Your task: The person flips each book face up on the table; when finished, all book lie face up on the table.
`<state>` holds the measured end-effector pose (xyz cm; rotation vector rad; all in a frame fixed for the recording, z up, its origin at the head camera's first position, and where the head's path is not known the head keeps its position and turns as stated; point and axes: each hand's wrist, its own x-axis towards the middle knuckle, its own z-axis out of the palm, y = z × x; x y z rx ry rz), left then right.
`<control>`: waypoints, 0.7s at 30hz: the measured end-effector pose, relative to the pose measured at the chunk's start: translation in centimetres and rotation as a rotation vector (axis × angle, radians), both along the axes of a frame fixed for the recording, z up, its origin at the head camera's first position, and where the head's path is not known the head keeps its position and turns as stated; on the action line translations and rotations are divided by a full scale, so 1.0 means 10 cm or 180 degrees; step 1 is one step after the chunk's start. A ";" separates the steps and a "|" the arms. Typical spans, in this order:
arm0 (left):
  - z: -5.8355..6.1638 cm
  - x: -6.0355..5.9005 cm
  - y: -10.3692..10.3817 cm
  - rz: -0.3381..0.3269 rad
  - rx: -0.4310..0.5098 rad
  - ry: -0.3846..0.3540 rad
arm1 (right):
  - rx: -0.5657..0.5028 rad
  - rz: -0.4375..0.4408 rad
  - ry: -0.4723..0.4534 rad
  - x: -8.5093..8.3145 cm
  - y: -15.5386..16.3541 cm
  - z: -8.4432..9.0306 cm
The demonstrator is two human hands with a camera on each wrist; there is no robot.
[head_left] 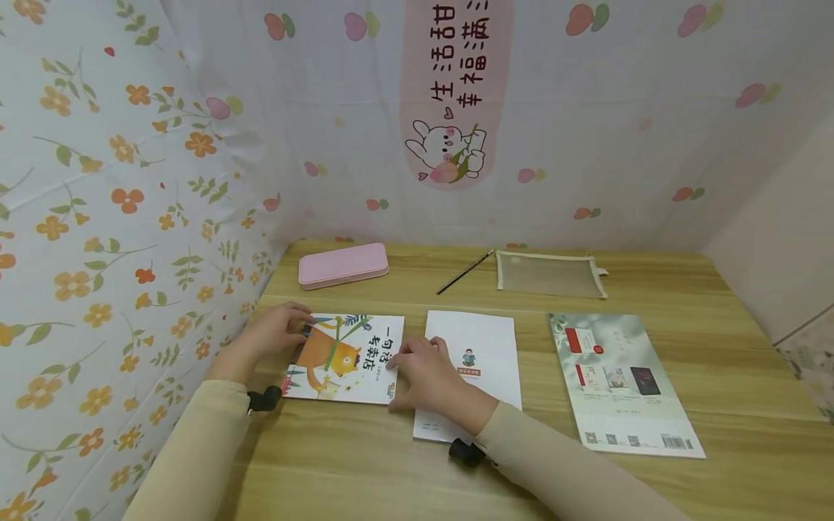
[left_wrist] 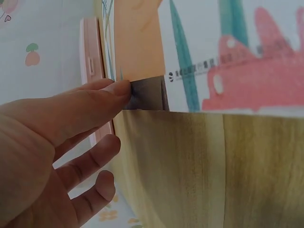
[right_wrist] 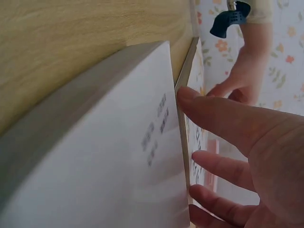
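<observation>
Floral cloth [head_left: 98, 217] walls the left side of a wood-grain counter [head_left: 365, 470]. Left grip [head_left: 268, 334]: thumb and finger touching far-left corner of the orange-animal book [head_left: 352, 354]; pinched or not, cannot tell. Right grip [head_left: 431, 376]: relaxed, fingers loosely spread along the same book's right edge. Book lies cover-up between the 2 grips. White booklet [head_left: 485, 336] just right of it; grey-green booklet [head_left: 622, 405] farther right. Behind, left to right: pink case [head_left: 344, 265], slim dark stick [head_left: 465, 272], mesh pouch [head_left: 547, 275].

Pink case [head_left: 343, 268] beyond the left fingers [left_wrist: 109, 147]; dark pencil [head_left: 465, 273] beyond the right fingers [right_wrist: 225, 168]; mesh pouch [head_left: 547, 276] further right.
</observation>
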<state>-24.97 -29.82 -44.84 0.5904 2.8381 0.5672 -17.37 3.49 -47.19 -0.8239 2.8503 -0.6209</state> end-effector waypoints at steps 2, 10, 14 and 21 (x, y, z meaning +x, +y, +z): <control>-0.01 0.00 -0.01 -0.0009 0.0034 0.0010 | -0.0004 -0.0003 0.0010 0.00 -0.02 -0.01; -0.05 0.03 -0.05 0.0063 0.0106 0.0013 | -0.0038 -0.0033 -0.0083 -0.04 -0.03 -0.01; -0.05 0.05 -0.07 0.0161 0.0136 0.0013 | -0.0052 -0.0024 -0.0154 -0.09 -0.02 -0.01; -0.07 0.12 -0.11 0.0163 0.0009 0.0192 | -0.0081 0.0007 -0.0286 -0.24 0.02 0.00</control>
